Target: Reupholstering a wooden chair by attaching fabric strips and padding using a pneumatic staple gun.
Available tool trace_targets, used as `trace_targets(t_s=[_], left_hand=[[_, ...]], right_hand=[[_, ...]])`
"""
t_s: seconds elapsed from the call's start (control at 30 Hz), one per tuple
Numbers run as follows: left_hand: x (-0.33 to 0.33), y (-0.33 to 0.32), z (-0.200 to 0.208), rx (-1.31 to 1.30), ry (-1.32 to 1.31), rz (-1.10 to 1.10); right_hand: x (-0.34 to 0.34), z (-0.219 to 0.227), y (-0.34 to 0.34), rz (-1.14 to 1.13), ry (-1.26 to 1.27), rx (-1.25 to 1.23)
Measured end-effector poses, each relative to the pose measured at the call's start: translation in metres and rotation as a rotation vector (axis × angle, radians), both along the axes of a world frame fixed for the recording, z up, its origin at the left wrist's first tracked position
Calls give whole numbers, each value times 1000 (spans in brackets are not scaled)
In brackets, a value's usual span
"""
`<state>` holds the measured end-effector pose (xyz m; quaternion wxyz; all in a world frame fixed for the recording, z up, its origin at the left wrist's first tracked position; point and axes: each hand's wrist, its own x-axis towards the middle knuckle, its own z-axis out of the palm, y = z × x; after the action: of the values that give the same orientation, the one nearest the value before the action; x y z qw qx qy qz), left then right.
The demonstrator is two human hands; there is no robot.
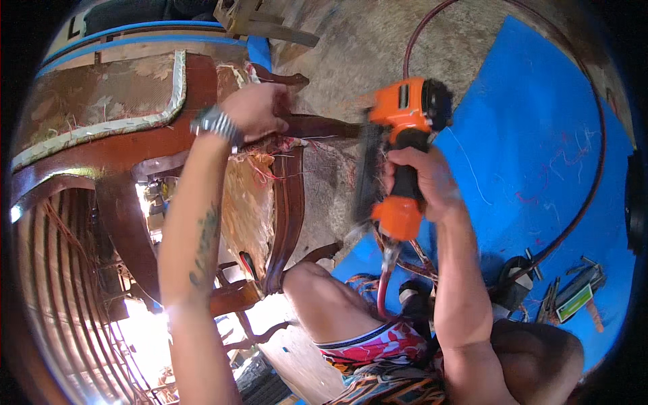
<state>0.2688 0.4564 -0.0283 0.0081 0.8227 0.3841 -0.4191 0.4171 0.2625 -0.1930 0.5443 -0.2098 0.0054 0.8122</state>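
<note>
An orange and black air-powered staple gun or nailer (397, 219) is in my right hand (435, 182). My fingers wrap round its black grip, and its long dark magazine faces left, near a wooden leg of the chair. A red air hose (384, 297) joins its lower end. My left hand (258, 111), with a metal watch at the wrist, lies over the corner of a brown wooden chair frame (290, 202). Its fingers are curled together there; what they hold is hidden. Red and pale threads (263, 169) hang from the worn frame just below that hand.
A blue sheet (526, 155) covers the floor at right, with thread scraps on it. Hand tools (570, 287) and a green-and-white packet (575, 303) lie at its lower right. The dark red hose (601, 135) arcs round the far right. A blue-edged wooden piece (148, 34) stands far left.
</note>
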Motion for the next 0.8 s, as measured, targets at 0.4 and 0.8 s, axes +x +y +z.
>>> trace_targets(t_s=[0.4,0.8], left_hand=[[-94,-165,-40,644,-877,150],[-113,-162,-56,654,-966,365]], right_hand=[[-6,-123,3,-107,-1675,-255],[-36,-134,19,186,-1800,-262]])
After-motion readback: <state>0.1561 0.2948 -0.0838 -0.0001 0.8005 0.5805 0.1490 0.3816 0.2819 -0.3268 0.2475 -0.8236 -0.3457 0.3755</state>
